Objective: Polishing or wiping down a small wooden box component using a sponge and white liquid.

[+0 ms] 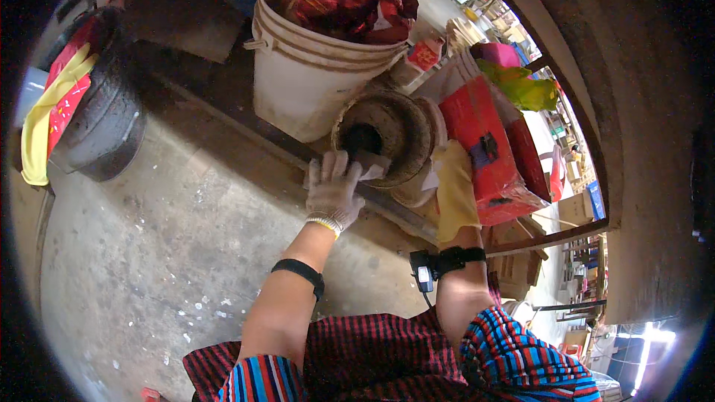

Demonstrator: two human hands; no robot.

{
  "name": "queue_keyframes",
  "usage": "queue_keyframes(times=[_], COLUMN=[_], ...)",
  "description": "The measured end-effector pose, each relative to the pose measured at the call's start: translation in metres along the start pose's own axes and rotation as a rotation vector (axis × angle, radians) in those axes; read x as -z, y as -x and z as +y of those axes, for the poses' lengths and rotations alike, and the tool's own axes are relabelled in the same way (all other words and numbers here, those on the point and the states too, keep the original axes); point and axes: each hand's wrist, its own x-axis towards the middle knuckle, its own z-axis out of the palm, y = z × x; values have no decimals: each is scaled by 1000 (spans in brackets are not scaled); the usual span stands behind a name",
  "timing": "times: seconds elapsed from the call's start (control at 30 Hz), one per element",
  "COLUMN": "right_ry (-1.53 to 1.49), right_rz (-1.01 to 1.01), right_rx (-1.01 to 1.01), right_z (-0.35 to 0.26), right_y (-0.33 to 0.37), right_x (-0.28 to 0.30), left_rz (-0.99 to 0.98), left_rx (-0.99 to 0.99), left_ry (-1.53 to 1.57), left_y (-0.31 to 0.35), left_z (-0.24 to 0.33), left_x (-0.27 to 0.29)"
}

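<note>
Cropped sleeves [521, 357], right hand [456, 197] grip unclear

Around us, muted greys and browns, broken by vivid red, yellow and stripes.
Our left hand [334, 187] wears an off-white glove [333, 207], our right hand [456, 186] a pale yellow glove [457, 208]. Our sleeves [525, 357] carry blue, red, white and black stripes; our garment [380, 357] is striped dark red and black, and our arm strap [302, 271] is black. We see a grimy brown round vessel [399, 134], a whitish scrap [372, 167], a white bucket [309, 74] stained brown, shiny deep-red wrapping [346, 0], a red box [477, 130] and a yellow-green bundle [525, 88]. We find the floor [179, 253] grey, speckled white.
</note>
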Motion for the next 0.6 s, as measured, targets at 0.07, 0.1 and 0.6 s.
queue_keyframes(times=[0.07, 0.1, 0.6], right_ry=[-66, -45, 60], right_rz=[157, 195, 244], right_rx=[97, 94, 104], right_z=[8, 7, -68], right_y=[-3, 0, 59], right_x=[2, 6, 46], left_rz=[79, 158, -194], left_rx=[109, 215, 125], left_ry=[9, 21, 39], left_y=[-1, 0, -30], left_z=[-4, -6, 21], left_x=[-8, -11, 30])
